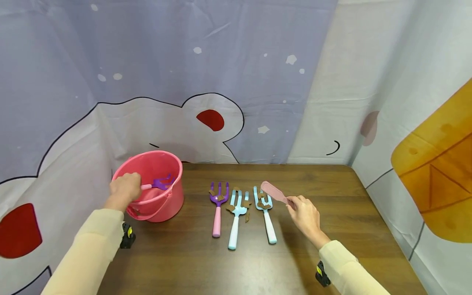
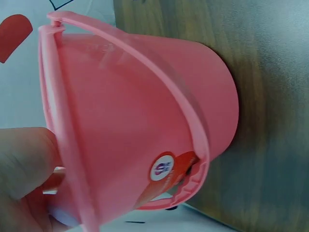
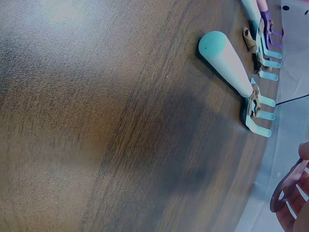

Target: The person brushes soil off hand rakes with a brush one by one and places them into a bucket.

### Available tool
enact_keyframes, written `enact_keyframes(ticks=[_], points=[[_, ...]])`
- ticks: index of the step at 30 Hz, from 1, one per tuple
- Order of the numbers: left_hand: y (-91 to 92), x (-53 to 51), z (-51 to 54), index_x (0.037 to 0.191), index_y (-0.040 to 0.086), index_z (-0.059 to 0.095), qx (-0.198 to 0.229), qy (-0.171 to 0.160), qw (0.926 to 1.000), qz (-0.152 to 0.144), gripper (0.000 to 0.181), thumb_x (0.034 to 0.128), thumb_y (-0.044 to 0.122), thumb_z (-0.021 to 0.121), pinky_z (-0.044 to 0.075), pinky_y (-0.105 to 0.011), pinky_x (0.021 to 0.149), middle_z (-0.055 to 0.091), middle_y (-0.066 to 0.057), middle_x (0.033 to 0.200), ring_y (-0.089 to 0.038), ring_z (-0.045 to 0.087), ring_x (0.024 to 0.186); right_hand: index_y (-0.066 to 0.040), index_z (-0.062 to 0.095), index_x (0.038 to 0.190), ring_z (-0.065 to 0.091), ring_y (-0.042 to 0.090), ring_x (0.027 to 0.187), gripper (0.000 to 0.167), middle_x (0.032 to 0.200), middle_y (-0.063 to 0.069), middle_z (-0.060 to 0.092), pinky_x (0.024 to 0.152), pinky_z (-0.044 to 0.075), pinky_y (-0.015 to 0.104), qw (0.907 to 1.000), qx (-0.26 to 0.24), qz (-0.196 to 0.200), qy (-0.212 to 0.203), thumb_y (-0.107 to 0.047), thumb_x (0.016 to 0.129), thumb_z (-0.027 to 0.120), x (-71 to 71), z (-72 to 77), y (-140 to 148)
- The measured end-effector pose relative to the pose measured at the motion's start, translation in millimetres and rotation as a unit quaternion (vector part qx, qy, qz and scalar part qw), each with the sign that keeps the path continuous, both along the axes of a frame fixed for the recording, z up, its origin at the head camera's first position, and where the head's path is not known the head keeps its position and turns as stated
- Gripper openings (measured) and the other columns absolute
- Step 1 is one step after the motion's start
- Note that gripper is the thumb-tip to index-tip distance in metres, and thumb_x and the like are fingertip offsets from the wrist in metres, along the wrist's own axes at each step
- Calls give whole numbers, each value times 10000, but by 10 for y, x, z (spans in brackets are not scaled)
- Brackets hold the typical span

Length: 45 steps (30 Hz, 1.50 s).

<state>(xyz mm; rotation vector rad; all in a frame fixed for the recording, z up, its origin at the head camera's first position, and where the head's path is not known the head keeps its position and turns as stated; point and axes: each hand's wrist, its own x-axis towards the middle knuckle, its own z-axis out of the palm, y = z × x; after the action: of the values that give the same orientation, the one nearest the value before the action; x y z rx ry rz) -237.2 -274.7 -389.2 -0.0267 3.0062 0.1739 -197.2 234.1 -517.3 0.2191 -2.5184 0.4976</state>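
Observation:
My left hand (image 1: pixel 126 188) reaches over the rim of a pink bucket (image 1: pixel 173 205) and grips the pink handle of a purple toy hand fork (image 1: pixel 160 184), whose tines point right inside the bucket. In the left wrist view the bucket (image 2: pixel 125 111) covers most of the fork. My right hand (image 1: pixel 307 216) pinches the thin end of a pale pink, flat paddle-shaped tool (image 1: pixel 273 191), raised above the table. Close to its wide end lies a light blue toy fork (image 1: pixel 270 225) with a white handle and brown bits on its tines.
Another light blue fork (image 1: pixel 234 231) and a purple fork with a pink handle (image 1: pixel 216 221) lie left of it, also with brown bits. One brown piece (image 1: pixel 247 217) rests on the wooden table (image 1: pixel 332 184). A printed cloth (image 1: pixel 258 82) hangs behind.

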Motion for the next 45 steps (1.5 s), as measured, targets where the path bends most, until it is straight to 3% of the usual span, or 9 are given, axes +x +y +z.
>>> enact_keyframes(ticks=[4,10,17,23,36,45], points=[[-24,16,-79,871,-34,613,290,101,9995,-20,199,745,106,674,469,-434,550,592,-200,776,-339,553,663,-158,709,927,602,252,690,240,828,35,665,564,470,431,10000,20,18,5,-154,697,774,1,-10,6],[-66,40,-129,1042,-62,623,611,224,9979,38,394,723,149,719,494,-507,636,623,-246,909,-392,576,761,-160,708,926,603,253,690,239,832,35,667,564,470,429,10000,51,45,10,-146,695,770,3,-17,8],[-112,80,-24,1038,-34,620,641,696,9954,148,290,771,77,597,449,-507,582,614,-236,930,-424,549,787,-156,707,922,598,238,673,232,830,31,668,542,469,422,10000,24,61,1,-142,699,771,1,-46,9],[-96,128,76,1050,-12,615,674,908,9935,80,277,814,130,595,454,-465,560,619,-219,952,-410,555,785,-150,709,920,598,243,674,230,829,31,670,546,471,430,10000,-18,38,-8,-141,699,771,-2,-42,-3],[209,231,187,1061,-12,612,766,1266,9886,-292,320,788,148,659,507,-494,658,577,-213,984,-356,552,835,-149,709,925,604,255,684,232,838,44,671,549,475,433,10000,-4,38,-68,-147,701,772,0,-27,-17],[509,268,228,1060,26,634,769,1531,9834,-605,311,782,159,675,515,-445,589,588,-183,1014,-318,582,777,-151,709,936,607,251,700,235,851,42,672,560,477,431,9998,-13,14,-186,-146,708,765,0,-22,-19]])
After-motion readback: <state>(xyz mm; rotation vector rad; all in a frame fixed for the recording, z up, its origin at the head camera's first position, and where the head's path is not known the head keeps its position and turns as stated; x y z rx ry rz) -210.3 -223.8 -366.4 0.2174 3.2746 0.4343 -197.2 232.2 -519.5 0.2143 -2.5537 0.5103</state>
